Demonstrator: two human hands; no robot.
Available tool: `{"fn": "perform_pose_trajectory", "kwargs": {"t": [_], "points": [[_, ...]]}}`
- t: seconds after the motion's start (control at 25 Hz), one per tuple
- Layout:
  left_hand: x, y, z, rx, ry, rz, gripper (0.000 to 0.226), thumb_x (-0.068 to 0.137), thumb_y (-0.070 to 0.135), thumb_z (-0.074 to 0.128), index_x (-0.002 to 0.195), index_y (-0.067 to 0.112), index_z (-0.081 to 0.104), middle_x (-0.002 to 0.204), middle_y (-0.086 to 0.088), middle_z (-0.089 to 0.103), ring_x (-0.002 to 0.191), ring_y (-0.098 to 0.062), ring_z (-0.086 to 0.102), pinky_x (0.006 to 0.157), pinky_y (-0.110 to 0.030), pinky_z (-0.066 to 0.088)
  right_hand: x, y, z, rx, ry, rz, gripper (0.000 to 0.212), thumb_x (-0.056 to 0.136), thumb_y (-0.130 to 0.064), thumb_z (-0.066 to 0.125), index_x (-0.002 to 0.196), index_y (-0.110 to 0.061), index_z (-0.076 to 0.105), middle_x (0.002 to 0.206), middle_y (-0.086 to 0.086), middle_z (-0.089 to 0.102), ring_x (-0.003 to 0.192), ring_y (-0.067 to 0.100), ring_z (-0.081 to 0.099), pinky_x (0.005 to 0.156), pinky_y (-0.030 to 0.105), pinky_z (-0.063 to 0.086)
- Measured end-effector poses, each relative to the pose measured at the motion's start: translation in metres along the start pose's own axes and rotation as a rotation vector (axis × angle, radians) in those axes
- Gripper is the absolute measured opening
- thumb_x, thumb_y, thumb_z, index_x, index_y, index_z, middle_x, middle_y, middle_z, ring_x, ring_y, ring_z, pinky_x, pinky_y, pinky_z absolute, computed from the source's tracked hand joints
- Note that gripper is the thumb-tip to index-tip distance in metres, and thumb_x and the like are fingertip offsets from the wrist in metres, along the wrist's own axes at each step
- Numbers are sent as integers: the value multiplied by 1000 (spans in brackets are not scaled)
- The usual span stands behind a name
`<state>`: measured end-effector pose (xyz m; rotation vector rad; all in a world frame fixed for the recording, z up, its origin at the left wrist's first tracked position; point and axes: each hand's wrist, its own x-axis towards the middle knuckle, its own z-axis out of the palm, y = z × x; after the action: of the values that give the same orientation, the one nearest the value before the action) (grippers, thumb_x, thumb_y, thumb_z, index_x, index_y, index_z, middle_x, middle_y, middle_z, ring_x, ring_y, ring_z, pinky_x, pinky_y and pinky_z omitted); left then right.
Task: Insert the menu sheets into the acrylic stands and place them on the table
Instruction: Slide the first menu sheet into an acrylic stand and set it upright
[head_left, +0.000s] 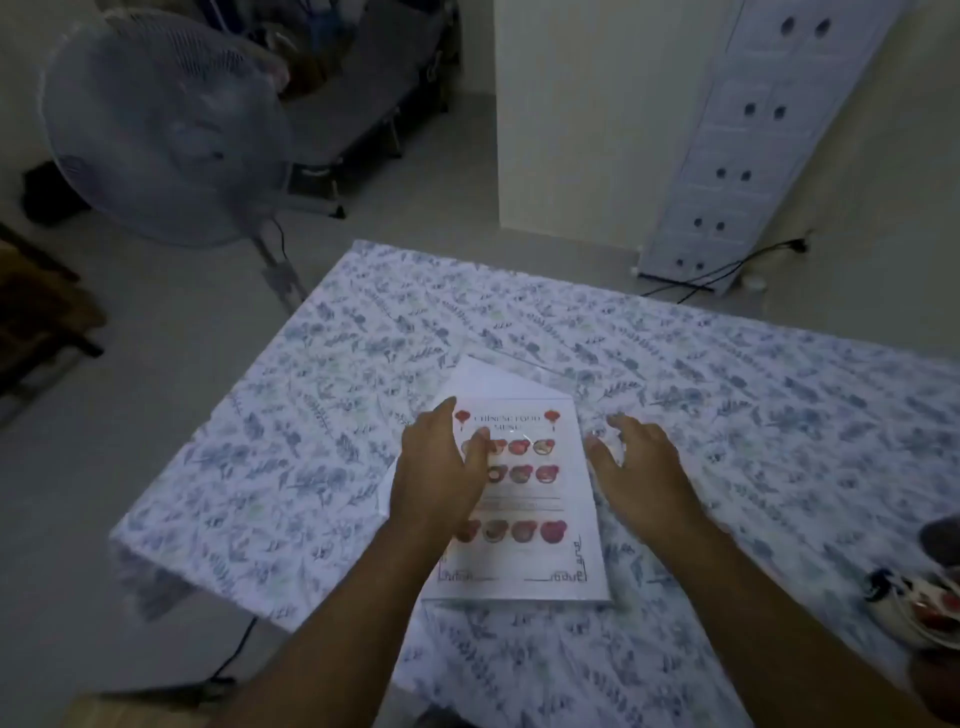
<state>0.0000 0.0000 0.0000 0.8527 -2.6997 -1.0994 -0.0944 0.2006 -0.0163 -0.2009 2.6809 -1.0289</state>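
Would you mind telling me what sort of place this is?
Probably a room in a home, not a restaurant: a pedestal fan, a white drawer cabinet and a table under a floral cloth.

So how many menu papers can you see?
2. One printed menu sheet lies on top under the left hand; a blank-looking sheet pokes out behind it. More may be hidden.

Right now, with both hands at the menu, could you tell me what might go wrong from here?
The menu sheet lies over another white sheet, so the left hand resting on it might drag both together. The right hand is open beside the sheet's edge; a clear acrylic stand seems to be there but is hard to see in this dim light, so fingers could miss its opening. The fan might lift loose paper, if running.
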Motion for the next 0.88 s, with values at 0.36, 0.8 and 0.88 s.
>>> {"fn": "perform_pose_trajectory", "kwargs": {"t": [0.36,0.8,0.88], "points": [[70,-104,36,-286,-144,-487,24,97,26,65,92,5,74,93,-13,77,83,-29,70,82,-44,60,29,35,70,74,13,395,34,102,-24,51,93,2,72,94,22,71,79,33,61,68,31,46],[52,-64,7,-555,-381,-358,13,96,13,69,88,4,64,90,-24,68,82,-24,71,74,-35,65,-9,44,21,285,93,367,18,101,-24,54,96,-19,71,88,0,73,82,22,70,68,35,56],[35,-26,9,-562,-386,-248,11,96,14,68,88,9,64,92,-24,69,87,-28,75,74,-35,66,-30,52,-12,357,218,362,16,100,-24,57,90,-30,67,88,-5,72,82,20,70,72,38,58]]}}
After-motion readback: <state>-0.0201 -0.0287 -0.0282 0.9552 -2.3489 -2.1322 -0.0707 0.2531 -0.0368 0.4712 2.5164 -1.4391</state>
